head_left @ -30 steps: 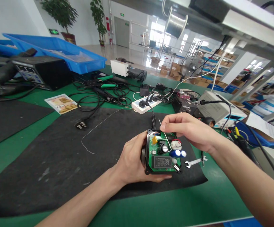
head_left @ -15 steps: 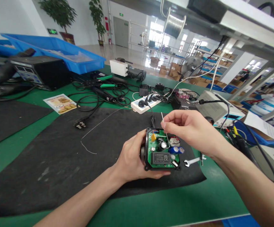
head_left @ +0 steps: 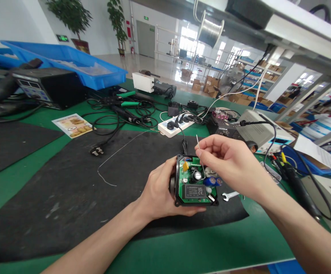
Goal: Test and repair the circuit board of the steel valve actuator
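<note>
My left hand (head_left: 161,190) is wrapped round a square black housing, tilted so that its open side faces me. Inside the housing sits a green circuit board (head_left: 188,167) carrying a black module, blue capacitors, a round black capacitor and a yellow part. Between thumb and forefinger my right hand (head_left: 225,154) pinches a thin silver hex key (head_left: 198,142). The key's lower, bent end reaches down among the board's parts; whether it touches them I cannot tell. A silver wrench (head_left: 229,196) lies to the right of the housing, partly behind my right wrist.
Underneath is a black mat (head_left: 77,190) on a green table, with a thin wire (head_left: 106,161) and a plug (head_left: 97,150). Behind stand a power strip (head_left: 171,131) and tangled cables. A bench instrument (head_left: 264,131) and soldering iron (head_left: 299,186) are at right, a blue tray (head_left: 105,78) at left.
My right hand has shifted slightly right and down, still pinching the hex key, which leans a little differently. The left hand and housing have stayed in place.
</note>
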The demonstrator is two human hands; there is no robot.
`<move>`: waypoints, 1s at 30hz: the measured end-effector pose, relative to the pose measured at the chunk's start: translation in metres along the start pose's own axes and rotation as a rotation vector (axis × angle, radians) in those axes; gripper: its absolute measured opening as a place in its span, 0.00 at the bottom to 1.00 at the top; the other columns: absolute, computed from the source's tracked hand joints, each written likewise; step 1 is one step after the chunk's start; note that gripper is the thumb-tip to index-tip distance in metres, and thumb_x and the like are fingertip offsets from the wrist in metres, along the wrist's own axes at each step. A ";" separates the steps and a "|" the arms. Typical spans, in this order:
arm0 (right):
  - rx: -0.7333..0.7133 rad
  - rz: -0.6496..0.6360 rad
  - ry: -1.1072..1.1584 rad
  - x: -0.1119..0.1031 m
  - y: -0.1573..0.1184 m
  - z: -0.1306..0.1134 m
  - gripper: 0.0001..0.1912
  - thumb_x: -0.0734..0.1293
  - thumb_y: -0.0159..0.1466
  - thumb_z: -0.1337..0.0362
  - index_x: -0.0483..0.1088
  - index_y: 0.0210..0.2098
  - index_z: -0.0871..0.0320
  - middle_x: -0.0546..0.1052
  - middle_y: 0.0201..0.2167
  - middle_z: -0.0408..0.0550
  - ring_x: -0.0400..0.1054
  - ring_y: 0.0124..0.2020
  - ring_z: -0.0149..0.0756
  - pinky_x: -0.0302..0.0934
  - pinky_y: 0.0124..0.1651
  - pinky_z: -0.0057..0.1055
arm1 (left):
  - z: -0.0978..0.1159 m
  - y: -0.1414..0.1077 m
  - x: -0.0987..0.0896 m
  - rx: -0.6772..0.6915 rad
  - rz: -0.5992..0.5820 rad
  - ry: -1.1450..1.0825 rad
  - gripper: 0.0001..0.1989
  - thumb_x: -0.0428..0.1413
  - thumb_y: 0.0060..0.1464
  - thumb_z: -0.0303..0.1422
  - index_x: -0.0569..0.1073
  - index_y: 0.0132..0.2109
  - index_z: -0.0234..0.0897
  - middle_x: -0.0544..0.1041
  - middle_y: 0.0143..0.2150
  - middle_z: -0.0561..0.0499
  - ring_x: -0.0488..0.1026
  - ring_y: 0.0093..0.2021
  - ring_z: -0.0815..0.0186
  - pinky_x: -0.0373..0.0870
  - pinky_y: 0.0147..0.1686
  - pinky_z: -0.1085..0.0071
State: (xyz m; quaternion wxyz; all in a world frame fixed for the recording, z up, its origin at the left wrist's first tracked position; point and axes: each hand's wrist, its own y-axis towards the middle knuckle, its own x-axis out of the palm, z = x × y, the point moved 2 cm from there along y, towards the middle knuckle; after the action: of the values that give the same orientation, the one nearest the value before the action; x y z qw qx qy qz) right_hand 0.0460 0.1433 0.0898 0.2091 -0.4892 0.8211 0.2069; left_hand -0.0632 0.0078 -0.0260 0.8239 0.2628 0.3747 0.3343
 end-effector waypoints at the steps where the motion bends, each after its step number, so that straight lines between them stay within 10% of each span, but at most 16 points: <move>1: -0.005 0.000 -0.014 0.000 0.000 0.000 0.07 0.68 0.67 0.62 0.75 0.40 0.60 0.77 0.30 0.43 0.68 0.30 0.30 0.62 0.30 0.25 | 0.000 0.000 0.000 0.003 0.002 0.005 0.53 0.71 0.34 0.58 0.61 0.61 0.36 0.82 0.47 0.43 0.83 0.41 0.53 0.81 0.45 0.60; 19: -0.217 0.024 -0.287 -0.002 -0.010 -0.012 0.03 0.65 0.71 0.65 0.72 0.42 0.54 0.74 0.30 0.36 0.67 0.29 0.25 0.61 0.33 0.23 | -0.001 -0.002 0.001 0.021 0.014 -0.001 0.52 0.71 0.35 0.57 0.61 0.61 0.35 0.80 0.49 0.41 0.82 0.43 0.53 0.80 0.49 0.58; 30: -0.562 0.290 -0.566 -0.008 -0.059 -0.003 0.08 0.70 0.68 0.70 0.70 0.44 0.53 0.80 0.40 0.41 0.75 0.40 0.32 0.66 0.44 0.27 | -0.002 -0.002 0.002 0.024 0.021 -0.004 0.54 0.71 0.35 0.58 0.60 0.62 0.33 0.81 0.50 0.39 0.82 0.45 0.52 0.79 0.53 0.58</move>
State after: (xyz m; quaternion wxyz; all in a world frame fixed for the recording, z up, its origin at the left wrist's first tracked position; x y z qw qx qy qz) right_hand 0.1020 0.1216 0.0890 0.2534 -0.3307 0.7032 0.5761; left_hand -0.0633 0.0080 -0.0295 0.8180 0.2771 0.3743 0.3378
